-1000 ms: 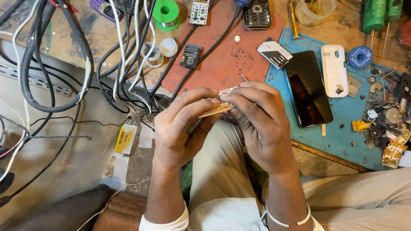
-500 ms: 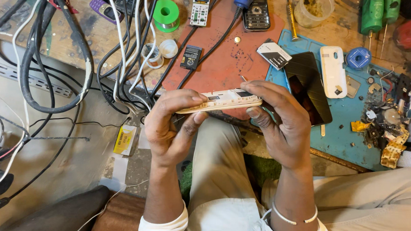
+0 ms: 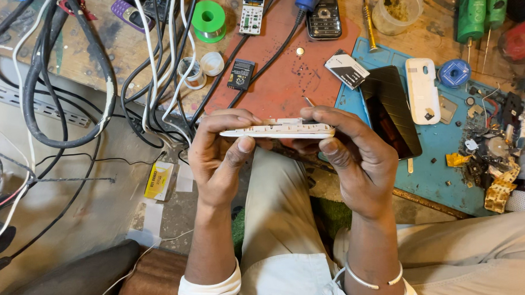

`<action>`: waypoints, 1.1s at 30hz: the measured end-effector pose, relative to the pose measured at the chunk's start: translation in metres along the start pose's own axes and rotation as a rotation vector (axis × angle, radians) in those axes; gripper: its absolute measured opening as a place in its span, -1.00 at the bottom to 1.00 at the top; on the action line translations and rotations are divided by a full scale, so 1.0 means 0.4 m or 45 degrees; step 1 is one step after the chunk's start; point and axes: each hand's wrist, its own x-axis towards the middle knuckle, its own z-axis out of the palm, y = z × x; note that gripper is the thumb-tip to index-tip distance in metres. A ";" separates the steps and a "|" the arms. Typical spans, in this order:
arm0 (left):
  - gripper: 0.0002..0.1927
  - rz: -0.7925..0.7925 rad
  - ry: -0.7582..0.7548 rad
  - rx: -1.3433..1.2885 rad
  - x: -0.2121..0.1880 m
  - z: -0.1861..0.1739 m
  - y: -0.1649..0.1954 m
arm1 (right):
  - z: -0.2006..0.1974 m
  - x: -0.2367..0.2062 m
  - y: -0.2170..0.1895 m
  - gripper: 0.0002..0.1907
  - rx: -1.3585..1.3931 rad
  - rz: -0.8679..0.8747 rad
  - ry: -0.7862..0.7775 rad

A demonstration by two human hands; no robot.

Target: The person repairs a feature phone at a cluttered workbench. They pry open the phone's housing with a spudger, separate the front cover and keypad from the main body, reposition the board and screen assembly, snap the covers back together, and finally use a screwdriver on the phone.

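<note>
Hands, two: left hand [image 3: 219,160] and right hand [image 3: 356,161] pinching opposite ends of slim white plastic phone shell [image 3: 277,130], held level just off workbench edge [image 3: 345,179], over lap. Beyond: one black slab phone [image 3: 391,111], two green-handled screwdrivers [image 3: 483,9]; little open room.

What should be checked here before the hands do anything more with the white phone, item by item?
1. White phone held at both ends: ok, left hand and right hand each grip one.
2. Phone held edge-on, level: ok.
3. Phone held over the lap, off the red mat: ok.
4. Casing seam closed or split: cannot tell.
5. Black smartphone lying flat on the blue mat: ok.
6. Small screws on the blue mat contained: not ok, scattered loose.
</note>
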 end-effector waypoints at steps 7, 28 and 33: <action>-0.63 0.402 0.060 1.670 0.012 0.070 0.057 | 0.014 0.002 -0.004 -0.75 -0.318 -0.127 -0.016; -0.72 0.373 0.106 1.096 -0.007 0.094 0.026 | 0.064 -0.007 -0.010 -0.84 -0.409 -0.160 0.021; -0.74 0.164 0.105 0.662 -0.006 0.077 -0.008 | 0.040 0.003 -0.011 -0.64 -0.148 0.004 0.016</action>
